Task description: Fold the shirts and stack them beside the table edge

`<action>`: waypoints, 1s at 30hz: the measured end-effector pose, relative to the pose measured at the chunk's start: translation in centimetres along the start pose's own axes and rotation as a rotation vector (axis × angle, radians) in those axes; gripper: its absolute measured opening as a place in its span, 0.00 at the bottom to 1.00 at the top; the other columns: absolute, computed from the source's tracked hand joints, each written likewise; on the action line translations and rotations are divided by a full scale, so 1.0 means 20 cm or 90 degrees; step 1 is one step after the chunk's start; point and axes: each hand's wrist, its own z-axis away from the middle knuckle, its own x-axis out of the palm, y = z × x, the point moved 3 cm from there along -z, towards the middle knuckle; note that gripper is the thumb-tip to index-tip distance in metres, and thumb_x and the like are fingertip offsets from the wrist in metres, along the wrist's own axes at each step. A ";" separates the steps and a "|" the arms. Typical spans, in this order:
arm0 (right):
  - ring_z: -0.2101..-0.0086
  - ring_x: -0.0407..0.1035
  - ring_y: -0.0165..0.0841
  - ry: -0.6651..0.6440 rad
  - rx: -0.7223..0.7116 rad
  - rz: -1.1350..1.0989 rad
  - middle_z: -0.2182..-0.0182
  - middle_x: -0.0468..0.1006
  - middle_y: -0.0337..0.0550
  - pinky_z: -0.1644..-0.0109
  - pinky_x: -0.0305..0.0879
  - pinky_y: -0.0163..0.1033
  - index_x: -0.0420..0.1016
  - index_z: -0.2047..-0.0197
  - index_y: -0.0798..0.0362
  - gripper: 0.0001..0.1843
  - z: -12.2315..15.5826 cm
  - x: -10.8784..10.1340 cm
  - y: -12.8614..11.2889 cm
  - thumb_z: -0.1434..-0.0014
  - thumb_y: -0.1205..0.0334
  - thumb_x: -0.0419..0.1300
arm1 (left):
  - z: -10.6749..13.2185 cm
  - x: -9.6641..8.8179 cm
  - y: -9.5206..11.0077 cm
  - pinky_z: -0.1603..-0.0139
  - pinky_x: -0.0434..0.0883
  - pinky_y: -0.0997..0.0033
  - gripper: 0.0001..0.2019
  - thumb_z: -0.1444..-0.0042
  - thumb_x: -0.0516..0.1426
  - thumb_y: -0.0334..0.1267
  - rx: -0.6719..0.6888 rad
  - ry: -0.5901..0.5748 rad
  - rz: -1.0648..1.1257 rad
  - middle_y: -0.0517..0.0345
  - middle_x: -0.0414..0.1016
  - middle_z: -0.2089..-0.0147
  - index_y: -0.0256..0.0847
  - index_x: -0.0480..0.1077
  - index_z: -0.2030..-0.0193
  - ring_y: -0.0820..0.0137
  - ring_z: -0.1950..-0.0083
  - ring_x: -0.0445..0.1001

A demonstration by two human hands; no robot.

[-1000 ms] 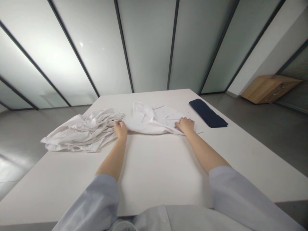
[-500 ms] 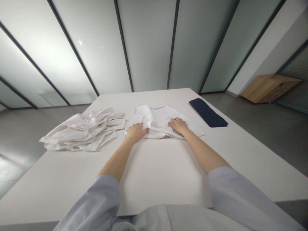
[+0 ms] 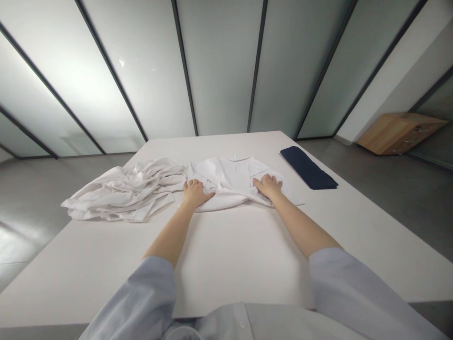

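Observation:
A white shirt [image 3: 231, 182] lies partly folded on the white table [image 3: 230, 255], its collar toward the far side. My left hand [image 3: 194, 192] rests flat on the shirt's left part, fingers spread. My right hand [image 3: 268, 185] presses flat on its right part. Neither hand grips the cloth. A crumpled heap of white garments [image 3: 123, 189] lies just left of the shirt and touches its left edge.
A folded dark navy cloth [image 3: 307, 167] lies at the table's far right. Frosted glass panels with dark frames stand behind the table. A wooden cabinet [image 3: 401, 133] sits on the grey floor at the far right.
My left hand let go of the cloth's edge and moved right onto the shirt. The shirt's left side has been folded inward, and both hands now lie flat on it.

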 end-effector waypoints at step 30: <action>0.72 0.71 0.36 0.144 -0.025 -0.714 0.76 0.77 0.46 0.58 0.68 0.43 0.72 0.78 0.52 0.25 -0.02 -0.05 0.01 0.44 0.41 0.50 | 0.01 0.06 0.20 0.49 0.69 0.62 0.12 0.47 0.59 0.41 0.253 -0.069 0.100 0.46 0.76 0.55 0.41 0.71 0.56 0.57 0.51 0.74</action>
